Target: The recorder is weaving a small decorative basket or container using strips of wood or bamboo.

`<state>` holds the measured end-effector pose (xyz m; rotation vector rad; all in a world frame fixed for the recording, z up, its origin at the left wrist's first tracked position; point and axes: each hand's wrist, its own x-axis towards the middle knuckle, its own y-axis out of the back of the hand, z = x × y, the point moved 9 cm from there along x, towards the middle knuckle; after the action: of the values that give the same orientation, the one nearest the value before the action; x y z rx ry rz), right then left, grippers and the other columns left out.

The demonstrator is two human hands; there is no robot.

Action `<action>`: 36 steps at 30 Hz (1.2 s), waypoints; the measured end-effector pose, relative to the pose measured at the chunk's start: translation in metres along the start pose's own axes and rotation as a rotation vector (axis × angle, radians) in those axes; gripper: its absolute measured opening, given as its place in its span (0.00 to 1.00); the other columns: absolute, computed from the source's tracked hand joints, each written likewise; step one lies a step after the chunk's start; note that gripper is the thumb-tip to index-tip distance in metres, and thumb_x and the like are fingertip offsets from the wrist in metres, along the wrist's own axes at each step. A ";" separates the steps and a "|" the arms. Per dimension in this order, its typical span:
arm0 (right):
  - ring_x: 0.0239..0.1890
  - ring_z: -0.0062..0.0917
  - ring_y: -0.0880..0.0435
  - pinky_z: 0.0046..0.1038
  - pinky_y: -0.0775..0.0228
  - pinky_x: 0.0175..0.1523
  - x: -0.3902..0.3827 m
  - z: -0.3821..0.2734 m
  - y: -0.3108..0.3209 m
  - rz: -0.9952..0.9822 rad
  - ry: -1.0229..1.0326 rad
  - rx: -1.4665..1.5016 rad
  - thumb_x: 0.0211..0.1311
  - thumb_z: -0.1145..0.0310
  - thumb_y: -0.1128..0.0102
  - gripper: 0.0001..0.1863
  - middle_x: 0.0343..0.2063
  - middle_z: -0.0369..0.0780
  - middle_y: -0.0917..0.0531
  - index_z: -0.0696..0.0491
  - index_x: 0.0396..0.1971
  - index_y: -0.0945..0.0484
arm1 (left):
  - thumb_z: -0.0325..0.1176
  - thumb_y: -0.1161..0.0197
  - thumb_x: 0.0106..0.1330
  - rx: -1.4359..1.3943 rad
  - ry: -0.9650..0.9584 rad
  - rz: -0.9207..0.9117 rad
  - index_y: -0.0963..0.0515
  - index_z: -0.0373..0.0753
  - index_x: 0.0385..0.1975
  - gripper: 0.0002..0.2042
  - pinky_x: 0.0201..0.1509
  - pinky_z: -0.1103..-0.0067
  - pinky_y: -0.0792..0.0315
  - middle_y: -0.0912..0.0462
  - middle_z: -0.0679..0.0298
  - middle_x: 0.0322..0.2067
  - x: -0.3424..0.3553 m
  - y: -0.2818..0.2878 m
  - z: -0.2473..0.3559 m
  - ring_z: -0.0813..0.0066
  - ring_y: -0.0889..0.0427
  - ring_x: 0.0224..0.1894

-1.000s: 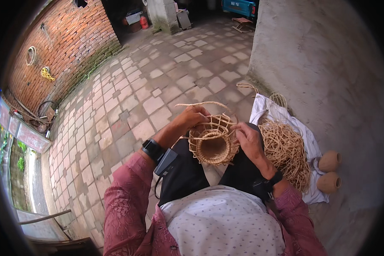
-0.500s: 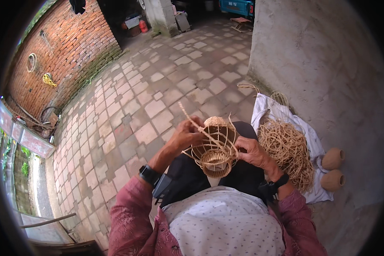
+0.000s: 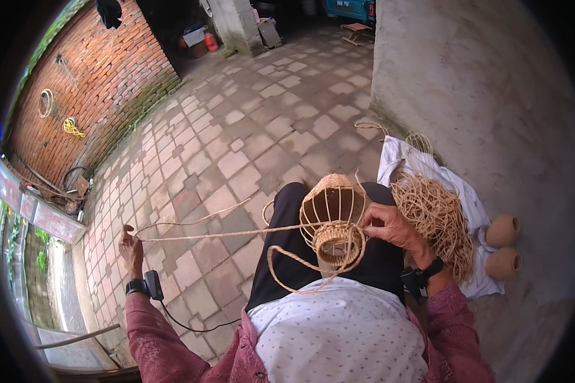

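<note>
One half-woven, open-ribbed straw basket (image 3: pixel 334 220)

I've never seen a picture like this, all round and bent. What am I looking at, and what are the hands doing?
A wide-angle camera worn on a person's head looks down at their lap, which bends the edges. No machine here, just two bare hands. The right hand steadies a half-woven basket on the knees. The left hand, stretched out to the side, pulls a long straw cord taut from it. Beside the person, a bundle of loose fibre lies on a white cloth, next to two small clay pots, on a paved yard.
</note>
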<state>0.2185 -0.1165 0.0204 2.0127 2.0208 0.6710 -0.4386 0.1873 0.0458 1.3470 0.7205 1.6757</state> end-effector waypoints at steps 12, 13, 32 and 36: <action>0.31 0.17 0.26 0.21 0.31 0.37 0.012 0.006 -0.014 0.007 -0.007 0.060 0.51 0.75 0.33 0.08 0.29 0.35 0.25 0.59 0.31 0.23 | 0.38 0.41 0.68 -0.793 -0.718 -0.853 0.20 0.36 0.36 0.11 0.34 0.70 0.27 0.19 0.54 0.25 -0.196 -0.011 0.463 0.61 0.21 0.26; 0.31 0.16 0.26 0.21 0.32 0.37 0.012 0.007 -0.015 0.000 -0.023 0.119 0.52 0.74 0.34 0.08 0.29 0.34 0.25 0.59 0.31 0.23 | 0.36 0.42 0.68 -0.808 -0.773 -0.797 0.20 0.35 0.35 0.10 0.34 0.71 0.27 0.19 0.54 0.25 -0.193 -0.008 0.465 0.62 0.20 0.27; 0.33 0.15 0.23 0.19 0.29 0.41 -0.010 0.020 0.002 0.048 -0.084 0.212 0.54 0.79 0.38 0.05 0.30 0.33 0.23 0.58 0.31 0.23 | 0.47 0.53 0.70 0.419 0.397 -0.037 0.22 0.43 0.39 0.16 0.42 0.59 0.27 0.18 0.48 0.34 -0.026 0.008 -0.068 0.49 0.18 0.40; 0.33 0.16 0.23 0.20 0.28 0.41 -0.008 0.019 0.004 0.044 -0.019 0.189 0.54 0.79 0.38 0.05 0.29 0.33 0.22 0.58 0.31 0.23 | 0.55 0.54 0.68 0.372 0.450 0.090 0.23 0.43 0.41 0.21 0.38 0.60 0.28 0.17 0.53 0.33 -0.011 0.093 -0.164 0.54 0.17 0.36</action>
<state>0.2314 -0.1213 0.0039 2.1629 2.1053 0.4826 -0.6200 0.1445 0.0771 1.2681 1.2996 2.0156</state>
